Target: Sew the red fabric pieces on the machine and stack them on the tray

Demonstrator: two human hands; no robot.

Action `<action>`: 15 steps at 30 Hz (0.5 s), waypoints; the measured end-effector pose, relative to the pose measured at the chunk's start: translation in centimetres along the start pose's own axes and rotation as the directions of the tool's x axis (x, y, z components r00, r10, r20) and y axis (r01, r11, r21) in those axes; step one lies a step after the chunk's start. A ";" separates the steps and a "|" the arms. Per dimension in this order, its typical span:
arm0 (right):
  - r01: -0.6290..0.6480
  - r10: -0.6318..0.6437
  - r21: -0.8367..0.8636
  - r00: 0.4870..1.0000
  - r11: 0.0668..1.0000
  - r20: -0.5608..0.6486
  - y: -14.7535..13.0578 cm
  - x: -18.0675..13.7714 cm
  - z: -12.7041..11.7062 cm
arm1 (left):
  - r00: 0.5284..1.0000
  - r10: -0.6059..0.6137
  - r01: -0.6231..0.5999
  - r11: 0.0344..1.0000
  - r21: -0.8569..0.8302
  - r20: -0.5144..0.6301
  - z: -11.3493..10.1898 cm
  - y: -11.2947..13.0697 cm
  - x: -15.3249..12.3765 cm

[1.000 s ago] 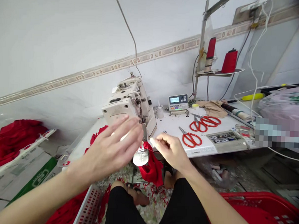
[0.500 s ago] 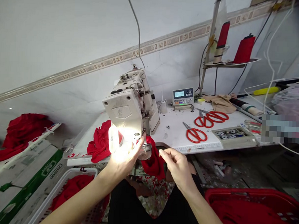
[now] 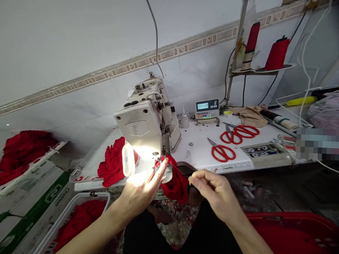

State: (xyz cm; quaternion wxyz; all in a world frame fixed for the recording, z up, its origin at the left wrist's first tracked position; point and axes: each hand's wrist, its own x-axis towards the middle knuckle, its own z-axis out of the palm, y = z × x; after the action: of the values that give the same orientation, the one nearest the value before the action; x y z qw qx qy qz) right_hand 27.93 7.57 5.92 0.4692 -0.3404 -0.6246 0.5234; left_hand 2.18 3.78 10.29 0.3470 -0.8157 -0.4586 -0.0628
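A sewing machine stands on the white table, its lamp lighting the needle area. My left hand is at the machine's front, index finger stretched toward the presser foot and touching or just over the red fabric there. That fabric drapes down off the machine's arm. To the right of it, my right hand is held in the air over my lap, thumb and index finger pinched together. Whatever lies in that pinch is too small to make out.
Red-handled scissors, a parts tray and a control panel are on the table. More red fabric lies left of the machine. Below are a white basket and a red basket. Thread cones stand behind.
My right hand has moved to the right, away from the machine, still pinched. My left index finger has come slightly down from beside the needle bar to the presser foot.
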 end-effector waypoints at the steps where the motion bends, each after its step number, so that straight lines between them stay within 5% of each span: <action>1: -0.017 0.017 0.030 1.000 0.999 -0.023 0.2 0.5 -0.7 | 1.000 -0.018 0.018 1.000 0.015 0.021 0.3 0.1 0.2; 5: -0.008 0.020 0.135 0.996 0.991 -0.089 0.4 2.9 -2.1 | 0.988 -0.094 0.082 0.992 0.098 0.120 1.4 0.6 1.0; 10: 0.011 0.018 0.252 0.993 0.968 -0.113 1.0 6.6 0.1 | 0.956 -0.204 0.169 0.970 0.175 0.209 1.3 1.7 2.1; 15: 0.030 -0.033 0.091 0.999 0.995 0.031 1.5 7.0 1.7 | 0.978 -0.185 0.161 0.965 0.205 0.100 -0.6 2.3 2.3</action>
State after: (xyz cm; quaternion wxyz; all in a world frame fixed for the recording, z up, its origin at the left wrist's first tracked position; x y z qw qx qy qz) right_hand 23.88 13.75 6.00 0.4821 -0.3006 -0.6129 0.5492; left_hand 5.40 4.27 10.52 0.3910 -0.7366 -0.5519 0.0012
